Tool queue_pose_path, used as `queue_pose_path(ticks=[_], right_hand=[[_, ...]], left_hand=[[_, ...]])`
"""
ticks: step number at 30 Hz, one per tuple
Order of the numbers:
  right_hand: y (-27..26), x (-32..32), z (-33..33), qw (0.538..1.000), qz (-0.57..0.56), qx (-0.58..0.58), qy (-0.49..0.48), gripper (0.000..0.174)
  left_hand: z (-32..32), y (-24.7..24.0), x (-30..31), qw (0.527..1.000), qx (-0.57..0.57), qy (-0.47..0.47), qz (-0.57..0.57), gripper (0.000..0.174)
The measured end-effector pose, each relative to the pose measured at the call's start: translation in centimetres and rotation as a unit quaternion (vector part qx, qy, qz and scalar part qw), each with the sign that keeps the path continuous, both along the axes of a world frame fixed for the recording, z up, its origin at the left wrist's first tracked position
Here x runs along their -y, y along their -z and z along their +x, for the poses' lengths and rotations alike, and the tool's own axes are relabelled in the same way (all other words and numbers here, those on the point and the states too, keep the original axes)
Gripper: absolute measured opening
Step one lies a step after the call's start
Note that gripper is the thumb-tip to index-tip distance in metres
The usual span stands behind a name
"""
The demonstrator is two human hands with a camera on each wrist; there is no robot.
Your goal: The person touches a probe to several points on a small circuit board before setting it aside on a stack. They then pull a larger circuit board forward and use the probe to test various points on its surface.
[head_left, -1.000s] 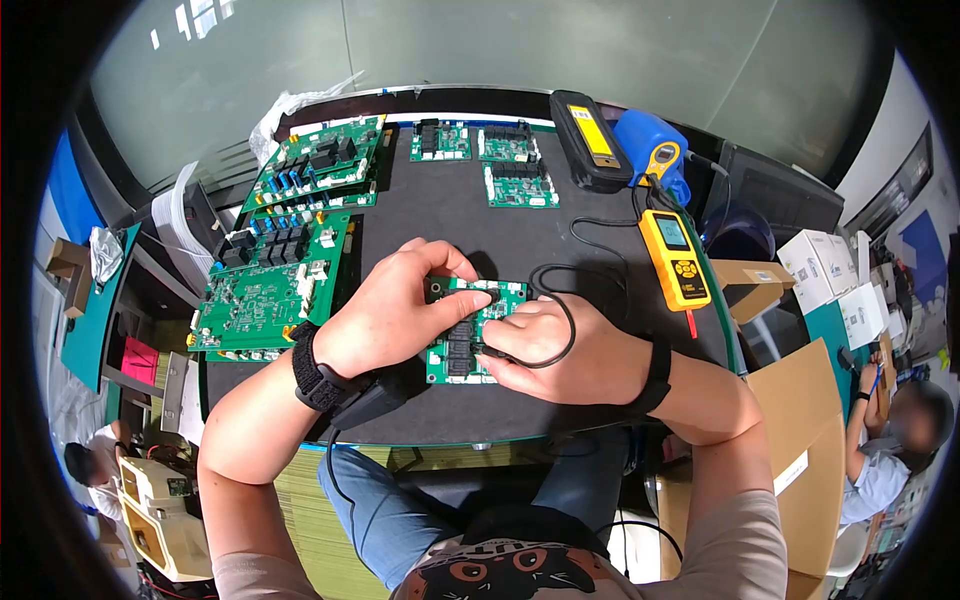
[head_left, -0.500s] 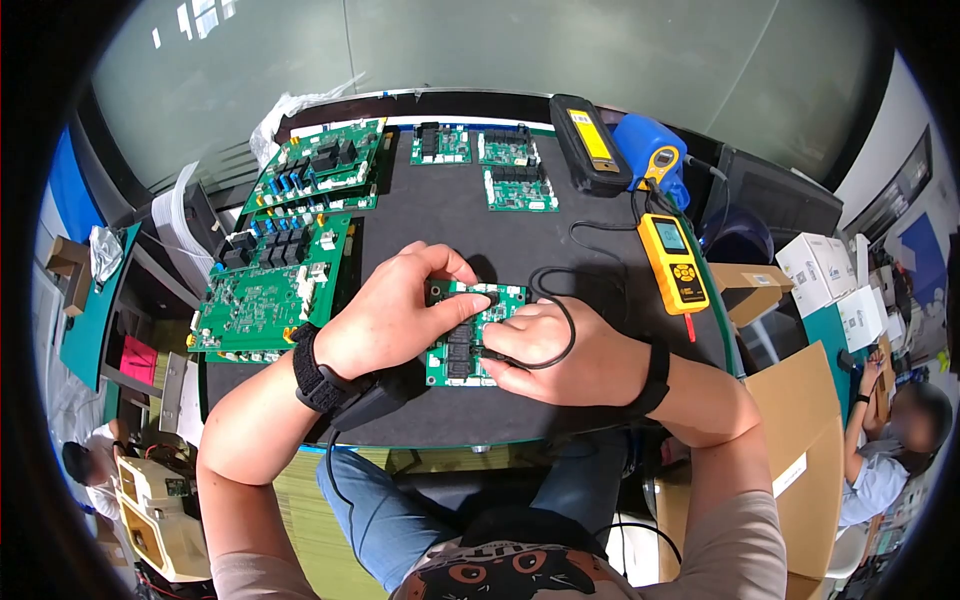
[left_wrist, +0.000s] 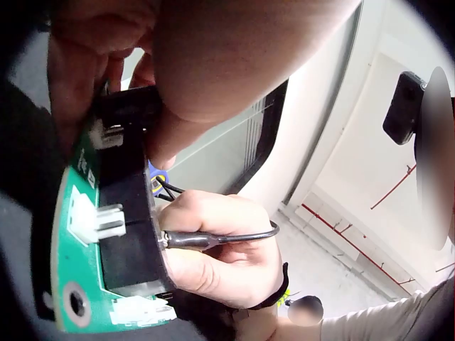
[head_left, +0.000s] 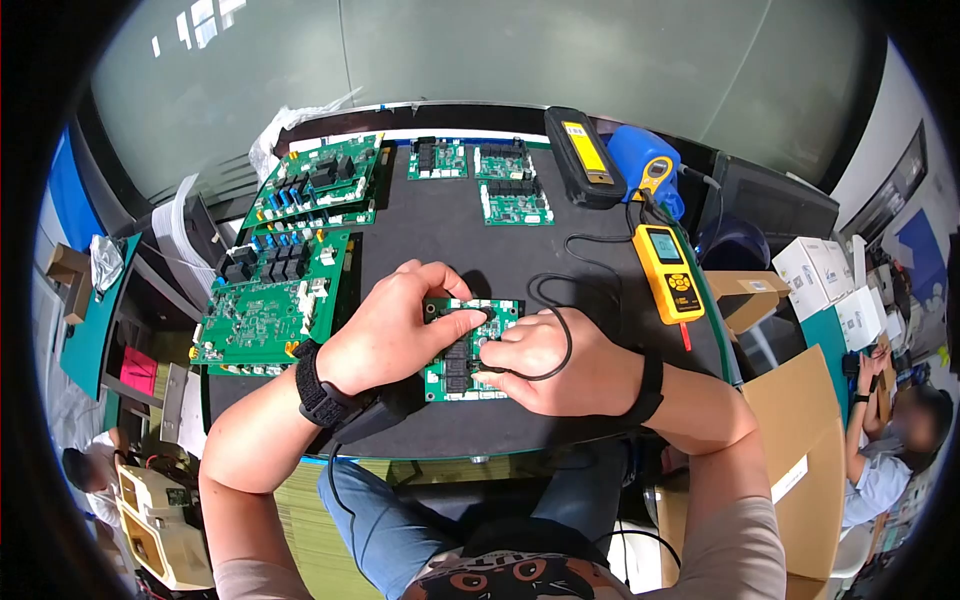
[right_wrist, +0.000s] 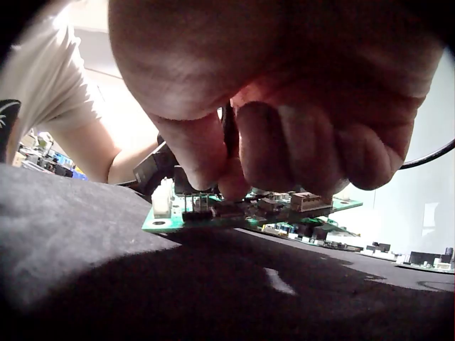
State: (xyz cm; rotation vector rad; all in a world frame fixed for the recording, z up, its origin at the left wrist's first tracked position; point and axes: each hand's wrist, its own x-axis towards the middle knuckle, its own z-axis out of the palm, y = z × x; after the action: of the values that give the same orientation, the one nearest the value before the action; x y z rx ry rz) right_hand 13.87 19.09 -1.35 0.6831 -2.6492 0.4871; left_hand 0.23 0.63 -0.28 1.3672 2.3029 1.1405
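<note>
And here in the middle of the head view is the green circuit board (head_left: 460, 368), over the dark counter (head_left: 430, 235), with both hands on it! The left hand (head_left: 395, 325) grips its upper part, thumb laid across the top. From the right, the right hand (head_left: 565, 365) pinches a black probe (left_wrist: 192, 240), tip right at the side of a black block on the board, cable looping past the knuckles. Upper right, a yellow meter (head_left: 668, 275) beside a blue device (head_left: 640, 160); top centre, three more green boards (head_left: 515, 202).
</note>
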Motion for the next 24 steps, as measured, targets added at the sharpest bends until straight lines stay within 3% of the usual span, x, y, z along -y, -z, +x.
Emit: queue_pose_path(ticks=[24], right_hand=[[-0.39, 0.21, 0.11, 1.0, 0.018, -0.012, 0.0, 0.015]], left_hand=[[0.68, -0.78, 0.1, 1.0, -0.016, -0.011, -0.003, 0.028]])
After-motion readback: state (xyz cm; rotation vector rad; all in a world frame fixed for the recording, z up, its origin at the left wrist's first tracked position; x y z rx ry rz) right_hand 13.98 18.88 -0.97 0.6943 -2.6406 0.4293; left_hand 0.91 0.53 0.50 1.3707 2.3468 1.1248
